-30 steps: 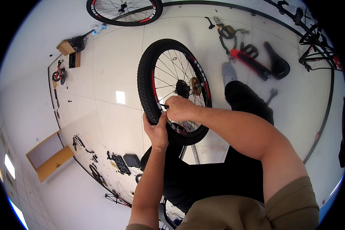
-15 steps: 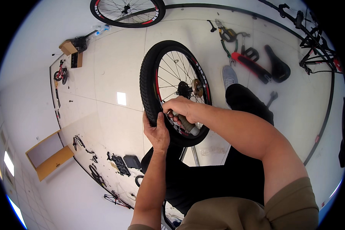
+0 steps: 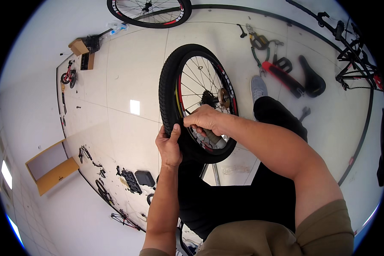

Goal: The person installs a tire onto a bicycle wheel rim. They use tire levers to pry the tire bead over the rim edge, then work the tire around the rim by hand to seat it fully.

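A bicycle wheel (image 3: 231,109) with a knobby black tire (image 3: 168,81) stands tilted before my legs. A cogged sprocket cluster shows at its hub. A yellow strip (image 3: 178,100) lies along the rim's left side, where a gap shows between tire and rim. My left hand (image 3: 169,145) grips the tire's lower left, thumb on the sidewall and fingers round the tread. Close beside it, my right hand (image 3: 205,119) is closed round a tool with a ribbed olive-grey handle (image 3: 213,137) at the rim. The tool's working end is hidden.
Right of my shoe (image 3: 259,87) lie a black saddle (image 3: 313,79), a red-and-black part (image 3: 281,79), pliers, a hammer and a wrench (image 3: 304,113). Another wheel (image 3: 149,23) is at the far wall, a bike frame (image 3: 350,59) at far right. Tool cases (image 3: 145,178) lie at lower left.
More of the yellow strip shows along the rim now. My left hand has slid slightly down the tire, its grip kept. My right hand still holds the tool at the rim. The view has shifted slightly.
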A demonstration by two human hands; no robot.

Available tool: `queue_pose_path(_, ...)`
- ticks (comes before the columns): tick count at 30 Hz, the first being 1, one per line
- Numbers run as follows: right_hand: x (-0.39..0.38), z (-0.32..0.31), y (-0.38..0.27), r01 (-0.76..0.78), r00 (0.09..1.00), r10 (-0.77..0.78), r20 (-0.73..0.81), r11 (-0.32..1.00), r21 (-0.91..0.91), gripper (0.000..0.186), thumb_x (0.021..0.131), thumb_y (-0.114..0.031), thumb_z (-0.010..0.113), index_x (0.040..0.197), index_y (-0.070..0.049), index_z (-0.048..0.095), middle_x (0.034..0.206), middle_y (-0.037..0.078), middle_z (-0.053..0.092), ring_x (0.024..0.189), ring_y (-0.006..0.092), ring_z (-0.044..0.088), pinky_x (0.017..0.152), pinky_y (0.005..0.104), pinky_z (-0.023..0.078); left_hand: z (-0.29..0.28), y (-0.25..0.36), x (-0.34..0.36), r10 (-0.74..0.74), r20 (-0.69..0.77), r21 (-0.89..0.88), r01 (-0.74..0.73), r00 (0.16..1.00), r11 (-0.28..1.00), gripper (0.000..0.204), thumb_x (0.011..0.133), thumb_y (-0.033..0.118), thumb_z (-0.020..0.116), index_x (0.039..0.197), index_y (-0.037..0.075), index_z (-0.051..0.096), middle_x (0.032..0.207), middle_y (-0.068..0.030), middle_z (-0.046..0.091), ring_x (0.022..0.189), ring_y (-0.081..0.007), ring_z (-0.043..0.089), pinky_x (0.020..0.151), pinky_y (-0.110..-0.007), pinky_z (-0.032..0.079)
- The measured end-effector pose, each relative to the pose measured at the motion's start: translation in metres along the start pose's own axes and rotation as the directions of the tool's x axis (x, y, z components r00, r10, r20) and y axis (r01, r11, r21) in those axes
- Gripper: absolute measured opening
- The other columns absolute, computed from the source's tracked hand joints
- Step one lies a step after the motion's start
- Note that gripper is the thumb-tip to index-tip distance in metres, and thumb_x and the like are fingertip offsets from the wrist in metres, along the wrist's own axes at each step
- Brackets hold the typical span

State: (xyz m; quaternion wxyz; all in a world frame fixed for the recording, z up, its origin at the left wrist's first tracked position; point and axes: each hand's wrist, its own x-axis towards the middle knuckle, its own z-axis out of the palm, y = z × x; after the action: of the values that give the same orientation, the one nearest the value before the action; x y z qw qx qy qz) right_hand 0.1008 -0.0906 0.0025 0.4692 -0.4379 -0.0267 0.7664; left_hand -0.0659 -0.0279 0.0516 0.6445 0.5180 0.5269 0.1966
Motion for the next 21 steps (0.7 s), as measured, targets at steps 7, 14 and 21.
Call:
queue_pose_path(7, -0.014, 0.000, -0.012, -0.120, 0.991, 0.125, -0.041, 0.988, 0.094, 0.022, 0.076, -0.012, 0.073, 0.065, -0.004, 0.056, 0.062, 0.006, 0.053, 0.050, 0.0171, 0.051, 0.048, 0.0336, 0.043, -0.002, 0.006, 0.008, -0.059, 0.035, -0.103, 0.062, 0.998, 0.993, 0.021, 0.099, 0.009, 0.067, 0.116, -0.003, 0.065, 0.104, -0.0077, 0.071, 0.089, -0.0137, 0.066, 0.082, -0.028, 0.054)
queue_pose_path(14, -0.003, -0.014, -0.018, 0.251, 0.907, -0.235, -0.350, 0.968, 0.001, 0.010, 0.080, -0.006, 0.057, 0.080, 0.003, 0.060, 0.066, 0.009, 0.056, 0.053, 0.0194, 0.053, 0.048, 0.0359, 0.044, 0.007, 0.012, 0.018, -0.058, 0.032, -0.105, 0.061, 0.998, 0.993, 0.023, 0.098, 0.011, 0.067, 0.116, -0.003, 0.065, 0.103, -0.0084, 0.071, 0.087, -0.0141, 0.067, 0.080, -0.028, 0.056)
queue_pose_path(21, -0.004, -0.011, -0.021, 0.433, 0.803, -0.547, -0.237, 0.808, -0.399, 0.027, 0.083, -0.009, 0.060, 0.105, 0.004, 0.067, 0.079, 0.006, 0.061, 0.061, 0.0142, 0.057, 0.060, 0.0306, 0.049, 0.016, 0.018, 0.016, -0.063, 0.042, -0.105, 0.067, 0.997, 0.992, 0.024, 0.099, 0.012, 0.067, 0.117, -0.004, 0.066, 0.104, -0.0075, 0.071, 0.087, -0.0132, 0.066, 0.080, -0.029, 0.055)
